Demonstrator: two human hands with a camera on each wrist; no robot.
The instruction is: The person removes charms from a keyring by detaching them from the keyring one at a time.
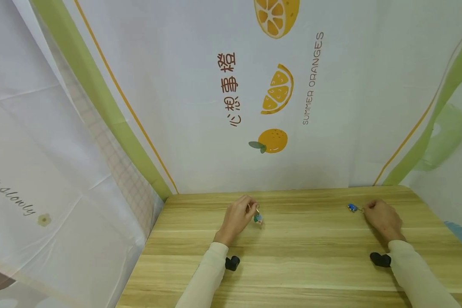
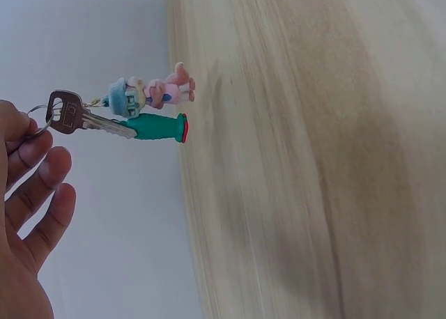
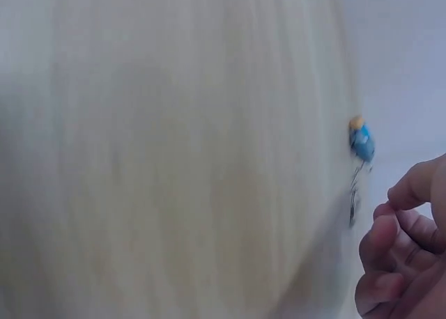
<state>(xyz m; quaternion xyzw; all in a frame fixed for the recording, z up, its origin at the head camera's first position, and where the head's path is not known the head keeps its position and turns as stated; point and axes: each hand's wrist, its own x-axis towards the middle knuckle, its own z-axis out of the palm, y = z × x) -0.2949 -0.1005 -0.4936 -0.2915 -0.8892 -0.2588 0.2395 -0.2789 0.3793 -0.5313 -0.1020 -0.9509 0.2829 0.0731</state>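
Observation:
My left hand (image 1: 238, 214) pinches a metal key ring (image 2: 40, 117) between thumb and forefinger, over the wooden table. From it hang a brown-headed key (image 2: 66, 112), a small pink figurine charm with a blue cap (image 2: 150, 95) and a green bottle-shaped charm with a red end (image 2: 160, 127). Toward the right, a blue keychain (image 1: 352, 208) with an orange-yellow spot lies on the table, its metal chain toward my right hand (image 1: 383, 219). In the right wrist view, the loosely curled fingers are beside the chain, with a gap between; the view is blurred.
The wood-grain table (image 1: 304, 256) ends at a white cloth backdrop (image 1: 192, 128) printed with oranges. Another white cloth (image 1: 61, 171) hangs along the left side. A black object sits at each wrist (image 1: 232, 263).

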